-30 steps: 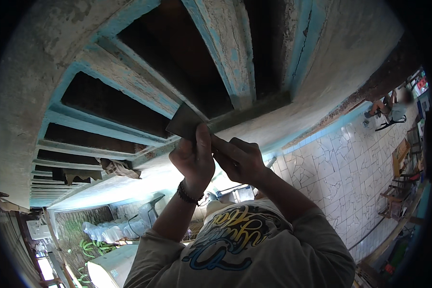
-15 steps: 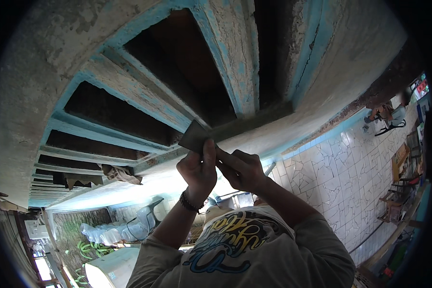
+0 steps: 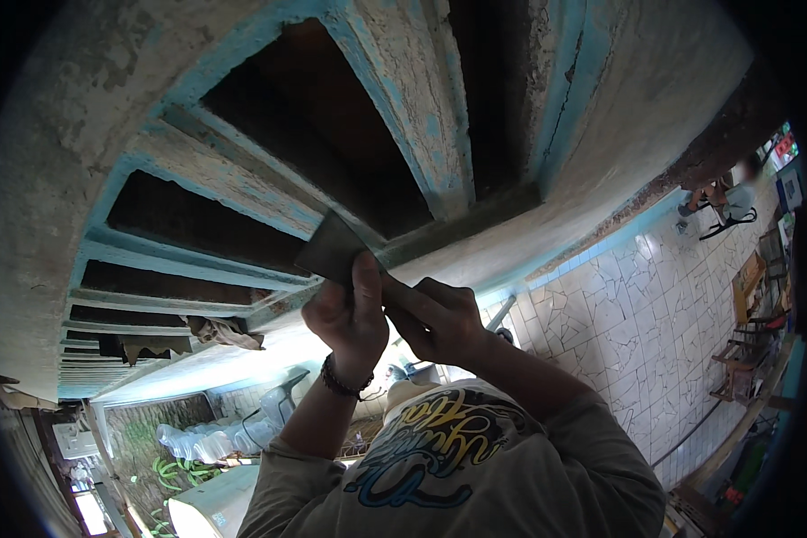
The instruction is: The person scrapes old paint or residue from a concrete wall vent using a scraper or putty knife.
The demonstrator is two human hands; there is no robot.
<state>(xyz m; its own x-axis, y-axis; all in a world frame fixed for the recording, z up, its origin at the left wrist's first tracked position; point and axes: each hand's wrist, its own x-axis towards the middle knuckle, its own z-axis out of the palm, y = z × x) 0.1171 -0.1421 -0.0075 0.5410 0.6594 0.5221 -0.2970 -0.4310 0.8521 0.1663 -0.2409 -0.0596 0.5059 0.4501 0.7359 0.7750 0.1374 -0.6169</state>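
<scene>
A flat, dark, rectangular scraper blade is raised against the lower end of a concrete bar with flaking light-blue paint. My left hand is closed on the blade, its thumb pressed flat on the face. Close beside it, my right hand is closed around the scraper's near end, which the fingers hide. The blade's far corner lies at or very near the bar; I cannot tell whether they touch. Dark gaps separate the painted bars around it.
A crumpled cloth hangs over the ledge at left. Pale cracked-pattern tiles cover the floor at right, with wooden furniture along the far side. Clear plastic containers stand at lower left. A person sits far right.
Both hands and the scraper have shifted left in the view, the blade slightly upward too. The bars have also slid left in the picture. My grip looks the same.
</scene>
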